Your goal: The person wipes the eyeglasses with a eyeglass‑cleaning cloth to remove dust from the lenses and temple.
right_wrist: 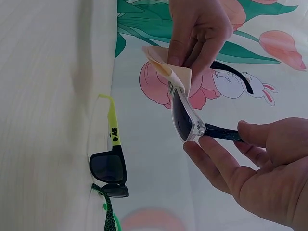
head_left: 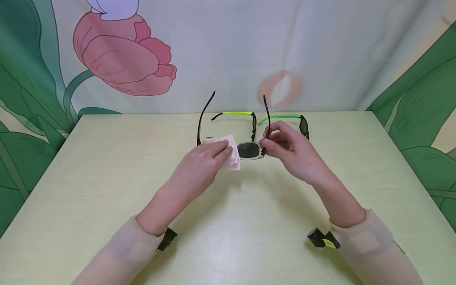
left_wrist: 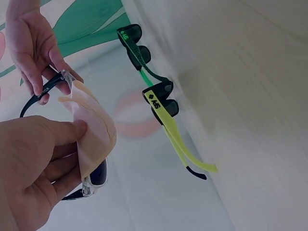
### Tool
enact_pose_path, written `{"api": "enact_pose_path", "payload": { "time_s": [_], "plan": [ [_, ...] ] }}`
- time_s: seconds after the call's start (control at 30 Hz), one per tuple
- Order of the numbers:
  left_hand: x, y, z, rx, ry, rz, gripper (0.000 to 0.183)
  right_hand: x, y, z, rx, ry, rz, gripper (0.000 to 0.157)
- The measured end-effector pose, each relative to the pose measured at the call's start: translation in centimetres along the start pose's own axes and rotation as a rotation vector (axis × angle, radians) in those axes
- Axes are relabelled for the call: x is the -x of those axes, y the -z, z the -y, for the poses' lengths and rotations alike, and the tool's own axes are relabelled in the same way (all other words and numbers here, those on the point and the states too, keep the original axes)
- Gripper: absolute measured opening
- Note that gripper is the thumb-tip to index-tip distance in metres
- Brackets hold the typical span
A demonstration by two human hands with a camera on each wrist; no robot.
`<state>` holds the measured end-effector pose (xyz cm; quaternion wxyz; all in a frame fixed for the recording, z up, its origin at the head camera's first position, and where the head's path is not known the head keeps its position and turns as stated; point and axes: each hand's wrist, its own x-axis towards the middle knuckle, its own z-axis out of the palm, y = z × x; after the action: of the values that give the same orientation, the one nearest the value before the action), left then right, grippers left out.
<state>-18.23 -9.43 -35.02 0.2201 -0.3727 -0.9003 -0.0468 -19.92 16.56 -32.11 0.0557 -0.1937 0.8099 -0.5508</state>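
Observation:
Sunglasses with a clear frame, dark lenses and black temples (head_left: pixel 248 150) are held up above the table. My left hand (head_left: pixel 199 168) pinches a pale pink cloth (head_left: pixel 233 158) folded over one lens, fingers and thumb on either side of it. That lens is mostly hidden by the cloth; the other lens (right_wrist: pixel 182 115) is bare. My right hand (head_left: pixel 292 152) grips the temple near its hinge between thumb and fingers, as the right wrist view shows. Both temples are unfolded and point away from me.
Behind the held pair, two more sunglasses stand on the light table (head_left: pixel 117 190): one with yellow temples (left_wrist: pixel 166 120), one with green (head_left: pixel 303 126). A curtain with printed flowers (head_left: pixel 228 55) hangs at the table's far edge.

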Motion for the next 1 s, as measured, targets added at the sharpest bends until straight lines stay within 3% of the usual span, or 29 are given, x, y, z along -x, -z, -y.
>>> {"api": "enact_pose_path", "payload": {
  "time_s": [0.2,0.63,1.0],
  "plan": [
    [-0.03,0.1,-0.19,-0.062,0.002,0.025,0.044,0.01,0.12,0.0,0.019,-0.007,-0.018,0.017],
    [0.27,-0.37,-0.21,-0.272,-0.071,0.036,0.031,0.2,0.21,0.3,0.18,0.017,-0.065,0.015],
    [0.28,-0.63,-0.84,-0.371,-0.027,0.034,0.01,0.29,-0.08,0.34,0.262,0.055,-0.067,0.014]
  ]
}}
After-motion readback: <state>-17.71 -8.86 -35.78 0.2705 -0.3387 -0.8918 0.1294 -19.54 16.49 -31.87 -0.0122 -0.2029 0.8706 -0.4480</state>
